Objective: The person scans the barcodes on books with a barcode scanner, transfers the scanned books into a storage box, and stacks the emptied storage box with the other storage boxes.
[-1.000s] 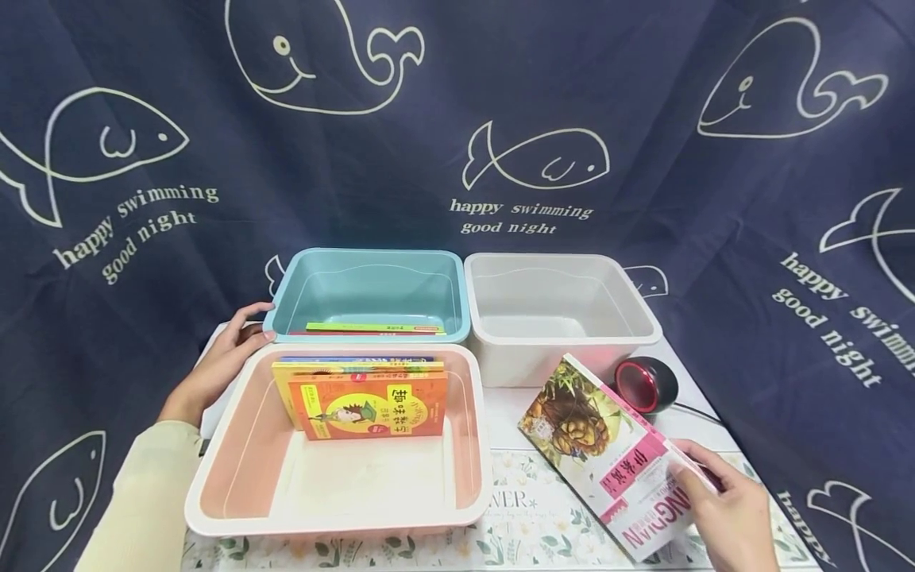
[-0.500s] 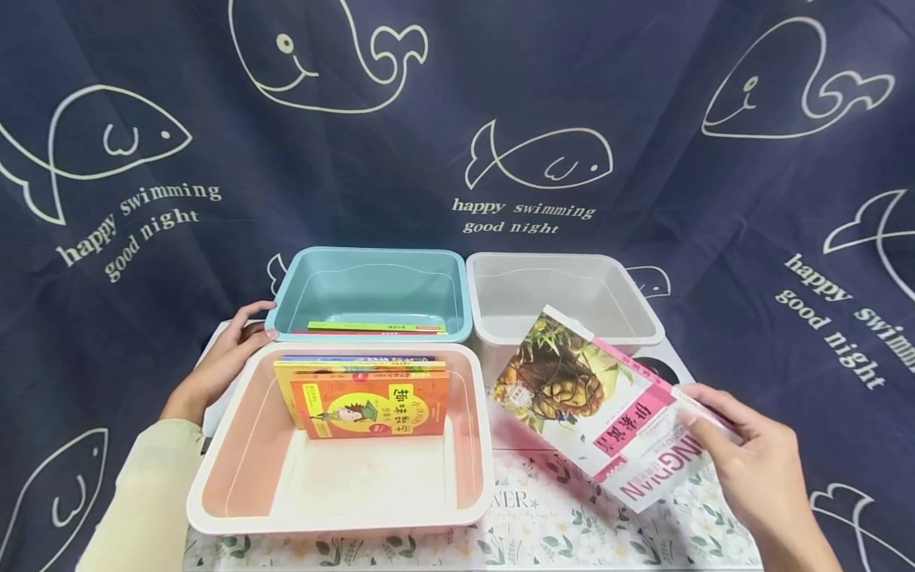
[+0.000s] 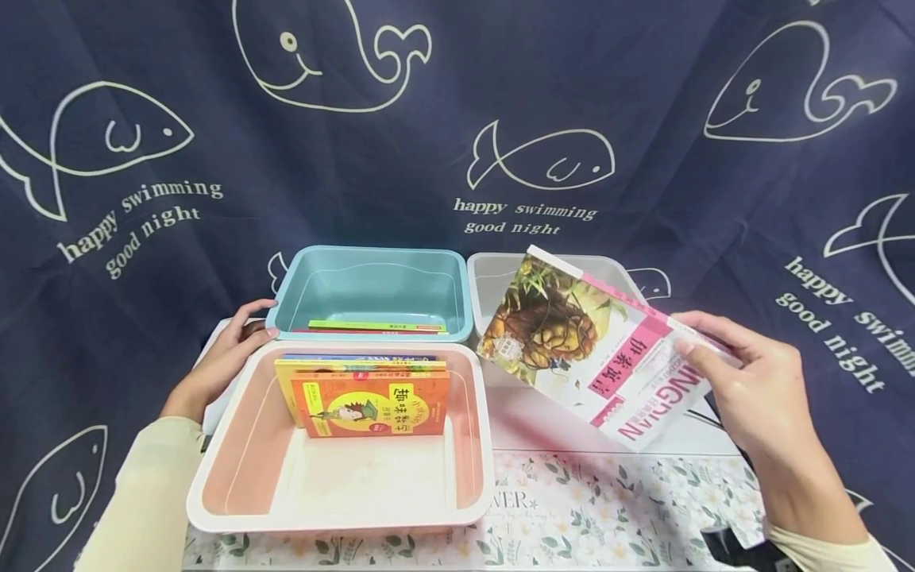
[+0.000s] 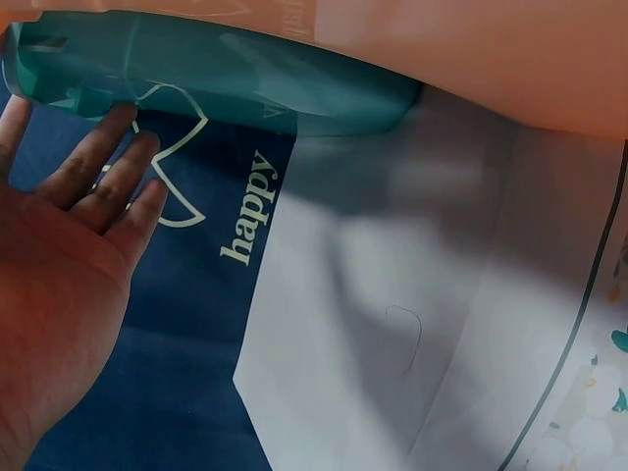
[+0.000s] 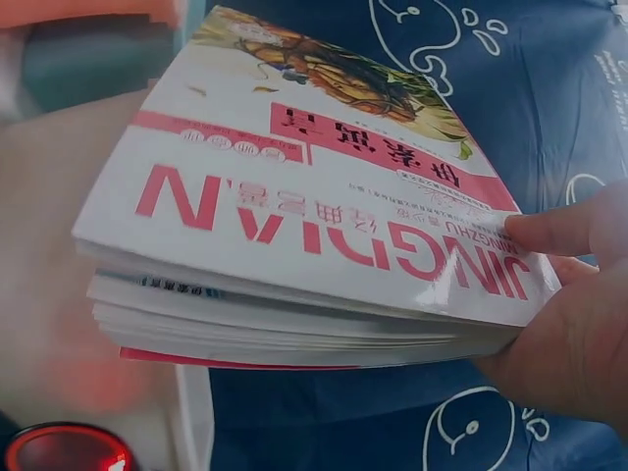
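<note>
My right hand (image 3: 750, 381) pinches a paperback book (image 3: 615, 373) by its spine edge, thumb on the cover. The cover has a lion picture and a pink title band; the book is tilted above the table, in front of the grey bin (image 3: 493, 274). In the right wrist view the book's page edges (image 5: 275, 324) show slightly parted. My left hand (image 3: 225, 361) rests against the left end of the teal bin (image 3: 372, 254). The left wrist view shows the fingers of my left hand (image 4: 69, 245) extended towards the teal bin (image 4: 245, 78).
A pink bin (image 3: 336, 524) stands in front of the teal one, with several upright books such as an orange book (image 3: 379, 405). Inside the teal bin lies a green-edged book (image 3: 375, 325). A black device with a red ring (image 5: 69, 449) sits on the table.
My right hand has lifted the book up and away from the table's front, so that it now covers part of the grey bin. My left hand has stayed at the teal bin.
</note>
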{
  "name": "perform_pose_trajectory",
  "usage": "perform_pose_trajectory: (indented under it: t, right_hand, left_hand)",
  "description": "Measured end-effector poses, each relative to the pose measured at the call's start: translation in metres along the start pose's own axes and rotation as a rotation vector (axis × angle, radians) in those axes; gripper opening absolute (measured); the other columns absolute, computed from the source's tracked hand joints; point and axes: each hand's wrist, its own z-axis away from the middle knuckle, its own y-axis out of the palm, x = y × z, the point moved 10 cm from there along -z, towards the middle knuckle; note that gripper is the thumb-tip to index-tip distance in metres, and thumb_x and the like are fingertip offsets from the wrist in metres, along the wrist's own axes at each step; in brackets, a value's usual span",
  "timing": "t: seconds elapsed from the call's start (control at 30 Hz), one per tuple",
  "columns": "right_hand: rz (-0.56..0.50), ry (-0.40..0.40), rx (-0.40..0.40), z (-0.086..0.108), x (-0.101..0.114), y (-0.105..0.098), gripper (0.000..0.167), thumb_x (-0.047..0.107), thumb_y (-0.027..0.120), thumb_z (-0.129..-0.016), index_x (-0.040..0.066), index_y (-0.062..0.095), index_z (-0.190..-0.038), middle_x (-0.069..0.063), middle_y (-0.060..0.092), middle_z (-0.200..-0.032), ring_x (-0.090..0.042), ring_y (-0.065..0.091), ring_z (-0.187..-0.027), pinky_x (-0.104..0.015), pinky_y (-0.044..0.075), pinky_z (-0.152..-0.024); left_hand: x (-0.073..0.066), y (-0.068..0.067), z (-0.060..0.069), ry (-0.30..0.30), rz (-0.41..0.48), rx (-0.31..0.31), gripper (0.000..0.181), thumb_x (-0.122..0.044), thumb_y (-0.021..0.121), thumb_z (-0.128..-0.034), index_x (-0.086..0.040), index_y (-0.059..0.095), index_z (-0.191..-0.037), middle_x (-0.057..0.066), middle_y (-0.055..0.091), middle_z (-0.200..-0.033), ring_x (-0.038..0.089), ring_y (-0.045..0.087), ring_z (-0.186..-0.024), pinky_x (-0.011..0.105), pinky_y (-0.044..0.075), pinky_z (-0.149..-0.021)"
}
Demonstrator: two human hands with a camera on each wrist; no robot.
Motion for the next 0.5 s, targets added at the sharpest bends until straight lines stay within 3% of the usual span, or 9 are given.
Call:
perform_pose_trajectory:
  t: [0.17, 0.27, 0.4, 0.5]
  right_hand:
    - [-0.066, -0.002, 0.011, -0.018, 0.011, 0.010, 0.028, 0.001, 0.074, -0.091, 0.003, 0.075, -0.119, 0.017, 0.077, -0.084, 0.002, 0.070, -0.070, -0.013, 0.055, -0.063]
    - [-0.064, -0.016, 0.031, -0.026, 0.019, 0.020, 0.026, 0.004, 0.074, -0.092, 0.004, 0.075, -0.119, 0.018, 0.077, -0.086, 0.001, 0.070, -0.070, -0.014, 0.055, -0.064]
    - [-0.181, -0.042, 0.074, -0.038, 0.029, 0.036, 0.025, 0.002, 0.072, -0.093, 0.001, 0.074, -0.118, 0.013, 0.078, -0.087, -0.004, 0.072, -0.070, -0.017, 0.057, -0.064]
    - [-0.182, -0.052, 0.093, -0.047, 0.035, 0.048, 0.026, 0.003, 0.071, -0.093, 0.002, 0.074, -0.119, 0.015, 0.077, -0.086, -0.004, 0.072, -0.071, -0.017, 0.058, -0.064]
  left_hand:
    - [0.001, -0.001, 0.000, 0.000, -0.005, -0.005, 0.058, -0.035, 0.051, -0.1089, -0.024, 0.025, -0.160, 0.020, 0.050, -0.140, -0.009, 0.059, -0.101, 0.018, 0.056, -0.080]
    - [0.002, -0.001, -0.001, 0.004, 0.002, -0.005, 0.057, -0.035, 0.051, -0.1089, -0.026, 0.026, -0.159, 0.008, 0.053, -0.133, -0.008, 0.060, -0.102, 0.019, 0.056, -0.080]
    - [0.002, -0.001, -0.002, 0.007, 0.016, -0.003, 0.055, -0.035, 0.051, -0.1088, -0.028, 0.027, -0.158, -0.006, 0.054, -0.125, -0.007, 0.060, -0.102, 0.019, 0.057, -0.080]
    - [0.004, 0.000, -0.002, 0.001, 0.016, -0.002, 0.056, -0.035, 0.051, -0.1089, -0.028, 0.026, -0.159, 0.000, 0.054, -0.129, -0.008, 0.060, -0.102, 0.019, 0.057, -0.080]
